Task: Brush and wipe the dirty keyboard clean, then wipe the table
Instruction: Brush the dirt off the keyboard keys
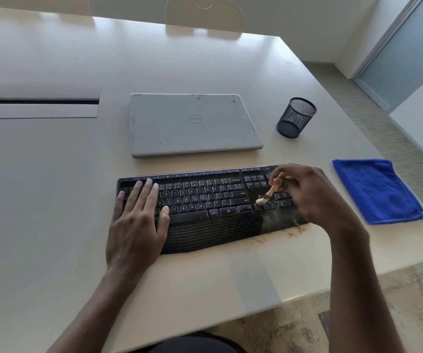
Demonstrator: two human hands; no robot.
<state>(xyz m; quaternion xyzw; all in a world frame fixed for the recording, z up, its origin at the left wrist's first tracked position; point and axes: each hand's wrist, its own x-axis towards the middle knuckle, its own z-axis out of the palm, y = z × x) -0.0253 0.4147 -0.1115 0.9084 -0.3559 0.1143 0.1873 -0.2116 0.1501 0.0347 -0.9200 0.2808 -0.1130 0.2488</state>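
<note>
Now our left hand [139,215] lies flat, fingers spread, pinning the keyboard [205,200] at the table's [52,174] near edge; our right hand [307,192] pinches the brush [269,193] mid-handle (light, soft-bristled), sweeping the arrow keys. The limp blue cloth [376,189] waits alongside.

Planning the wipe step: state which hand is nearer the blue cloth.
Right. The right hand, holding the brush, is just left of the blue cloth; the left hand rests across the keyboard.

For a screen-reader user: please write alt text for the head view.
A right hand sweeps a small brush over a black keyboard while the left hand steadies it; a blue cloth, closed laptop and mesh cup sit nearby.
</note>
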